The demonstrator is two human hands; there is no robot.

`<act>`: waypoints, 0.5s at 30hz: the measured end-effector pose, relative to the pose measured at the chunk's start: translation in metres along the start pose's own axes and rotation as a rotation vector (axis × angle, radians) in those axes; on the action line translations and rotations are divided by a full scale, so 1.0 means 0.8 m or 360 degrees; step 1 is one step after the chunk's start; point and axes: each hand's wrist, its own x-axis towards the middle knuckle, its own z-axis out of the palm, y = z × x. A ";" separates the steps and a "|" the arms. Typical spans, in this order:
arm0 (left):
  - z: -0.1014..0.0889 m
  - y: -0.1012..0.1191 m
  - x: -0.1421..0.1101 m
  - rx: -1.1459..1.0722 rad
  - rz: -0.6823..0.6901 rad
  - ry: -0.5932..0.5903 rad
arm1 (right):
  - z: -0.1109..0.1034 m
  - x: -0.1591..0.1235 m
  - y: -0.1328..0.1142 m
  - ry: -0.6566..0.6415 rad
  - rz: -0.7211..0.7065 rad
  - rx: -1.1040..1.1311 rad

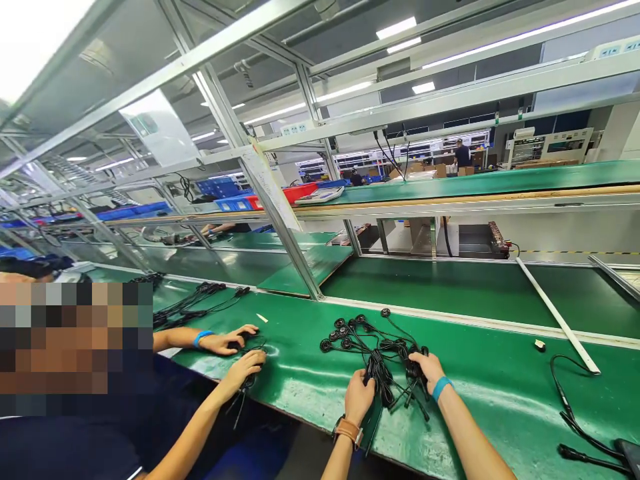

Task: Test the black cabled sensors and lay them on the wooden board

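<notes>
A heap of coiled black cables (381, 381) lies on the green bench mat in front of me. Several of them end in round black discs (343, 332), spread out at the far left of the heap, while plug-like tips point toward the near edge. My left hand (359, 395), with a brown watch strap at its wrist, has its fingers closed on the near left side of the bundle. On the right side, my right hand (428, 371), with a blue wristband, is closed around another part of the cables. Its fingertips are partly hidden by the black strands.
To my left, a co-worker's hands (240, 360) handle a dark cable. More black cables (197, 300) lie beyond them. A slanted metal post (285, 227) rises at the bench's back edge. On the right are a white strip (557, 313) and a black cord (570, 407).
</notes>
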 end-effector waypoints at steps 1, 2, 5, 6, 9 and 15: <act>0.000 0.000 0.000 -0.0011 -0.0014 0.0013 | -0.018 0.001 -0.001 0.0037 -0.0005 0.0003; 0.001 0.000 -0.001 -0.0017 -0.0026 0.0026 | -0.037 0.000 -0.002 0.0075 -0.0013 -0.0004; 0.003 0.003 -0.008 -0.0010 -0.0073 0.0090 | -0.088 -0.006 -0.002 0.0182 -0.0037 -0.0086; 0.006 0.007 -0.012 0.0006 -0.0098 0.0128 | -0.102 -0.009 -0.002 0.0218 -0.0046 -0.0135; 0.022 0.026 -0.029 0.0137 -0.0102 0.0329 | -0.127 -0.015 -0.006 0.0368 -0.0111 -0.0299; 0.055 0.064 -0.050 0.0592 0.0020 0.0520 | -0.103 -0.024 -0.018 0.0649 -0.0360 -0.1435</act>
